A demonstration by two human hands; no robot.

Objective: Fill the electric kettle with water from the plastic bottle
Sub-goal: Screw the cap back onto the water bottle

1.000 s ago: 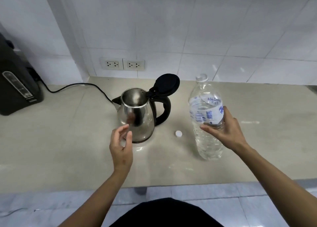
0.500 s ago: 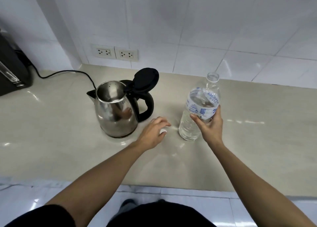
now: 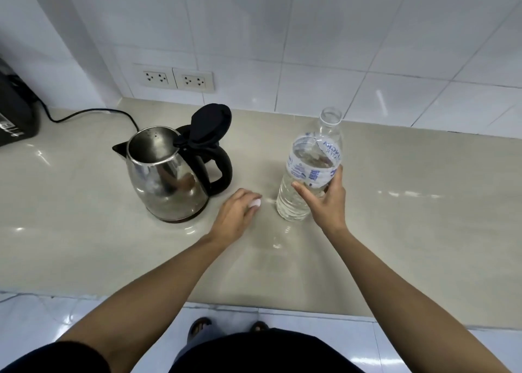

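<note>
A steel electric kettle (image 3: 166, 180) with a black handle stands on the beige counter (image 3: 409, 231), its black lid (image 3: 210, 127) flipped up. To its right a clear plastic bottle (image 3: 308, 175) with a blue-printed label stands upright and uncapped, about two thirds full of water. My right hand (image 3: 327, 200) is wrapped around the bottle's middle. My left hand (image 3: 237, 214) rests on the counter between kettle and bottle, fingers curled over the small white bottle cap (image 3: 255, 203).
A black appliance (image 3: 14, 118) sits at the far left with a black cord (image 3: 93, 113) running behind the kettle. Two wall sockets (image 3: 178, 79) are set in the white tiled wall. The counter's front edge runs near my body.
My left hand swung from in front of the kettle to the right and closed over the white cap. The right hand kept its hold on the bottle. The camera shifted.
</note>
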